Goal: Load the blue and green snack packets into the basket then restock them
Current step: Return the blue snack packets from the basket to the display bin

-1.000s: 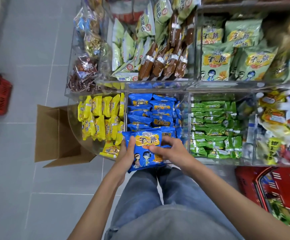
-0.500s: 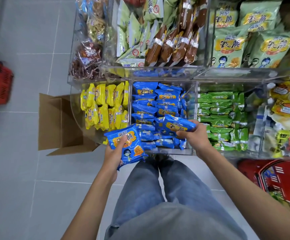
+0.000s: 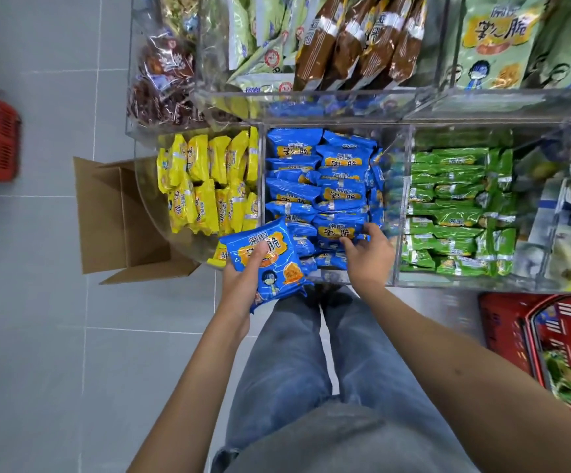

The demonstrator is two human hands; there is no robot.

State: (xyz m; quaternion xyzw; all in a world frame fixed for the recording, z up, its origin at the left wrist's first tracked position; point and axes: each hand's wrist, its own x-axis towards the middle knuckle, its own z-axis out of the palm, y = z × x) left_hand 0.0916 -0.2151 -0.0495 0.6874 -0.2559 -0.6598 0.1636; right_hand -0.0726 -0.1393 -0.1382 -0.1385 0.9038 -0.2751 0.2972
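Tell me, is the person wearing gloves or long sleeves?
No gloves. The left hand and right hand are bare, with no rings or watch showing. Both forearms are bare too; no sleeve reaches into view. The person wears blue jeans.

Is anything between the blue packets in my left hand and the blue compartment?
Nothing visible: the blue compartment is open-topped. The right hand, gripping another packet, occupies its near end beside the blue packets in the left hand.

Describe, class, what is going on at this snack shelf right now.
A person is restocking. The left hand grips one blue packet before the clear bin; the right hand holds a second blue packet on the blue stack in its middle compartment. A red basket stands at the right.
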